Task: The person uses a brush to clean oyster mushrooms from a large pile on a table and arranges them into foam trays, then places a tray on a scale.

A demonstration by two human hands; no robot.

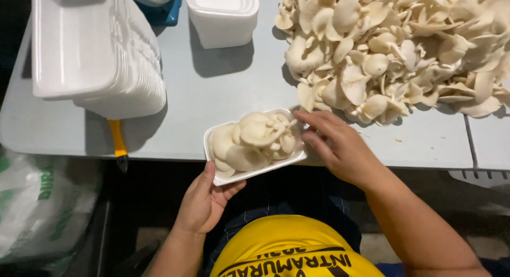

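A small white foam tray [212, 132] filled with pale oyster mushrooms [254, 140] rests on the front edge of a grey table [223, 91]. My left hand [204, 200] grips the tray's near left corner from below, thumb on the rim. Fingers of my right hand [332, 144] are spread and touch the tray's right end and the mushrooms there. A large heap of loose oyster mushrooms [396, 48] lies on the table just beyond my right hand.
A tall stack of white foam trays [90, 48] lies at the back left, with a yellow-handled tool [118, 141] poking out beneath it. A white tub [223, 16] and a blue item [166, 11] stand behind. A plastic bag [37, 202] sits below left.
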